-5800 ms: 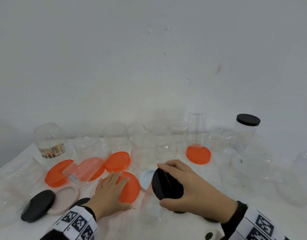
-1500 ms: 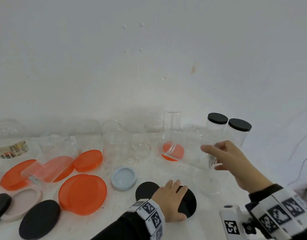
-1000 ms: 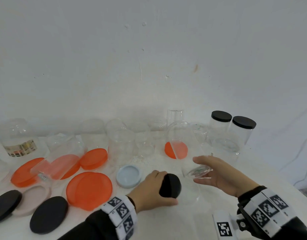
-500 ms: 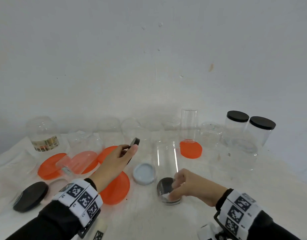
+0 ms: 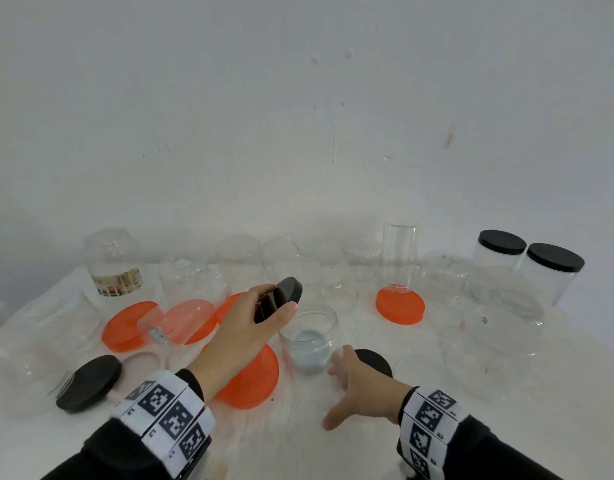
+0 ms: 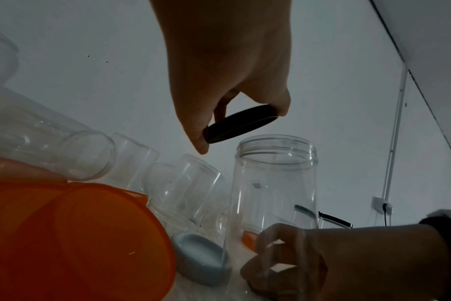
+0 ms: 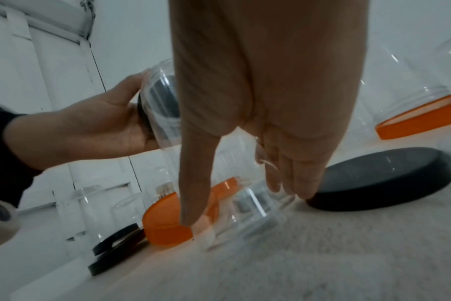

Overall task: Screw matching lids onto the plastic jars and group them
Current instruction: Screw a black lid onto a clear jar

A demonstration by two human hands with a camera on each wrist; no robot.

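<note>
White table (image 5: 298,441) ran under both hands, its near edge cut off by the frame. Just beyond the left hand stood a row of clear jars (image 5: 243,261), hard to separate against the white wall; count unclear. Far right of the right hand, two capped jars (image 5: 527,271) stood touching, black lids on. Under the left forearm lay a big orange lid (image 5: 253,375), partly hidden by the wrist; more orange lids (image 5: 125,327) sat left of that hand, one behind a tipped clear jar. Another orange lid (image 5: 399,306) sat beyond the right hand with a tall narrow jar on it.

The open jar (image 5: 309,337) stood upright between the hands, mouth up, lower wall touched by the right hand (image 5: 361,386). That hand was spread fairly wide, thumb on one side and fingers on the other side of the jar base; wrist view showed fingers nearly straight against the plastic, so a firm grip could not be confirmed. A pale blue lid (image 6: 201,262) lay behind the jar, seen blurred through it in the head view.

The left hand (image 5: 250,327) pinched a small black lid (image 5: 281,299) by its rim, tilted, just above and beside the jar mouth, not touching it. A larger black lid (image 5: 373,360) lay just past the right hand's fingers, mostly hidden. Another black lid (image 5: 89,382) lay left of the left wrist, over a pale lid.
</note>
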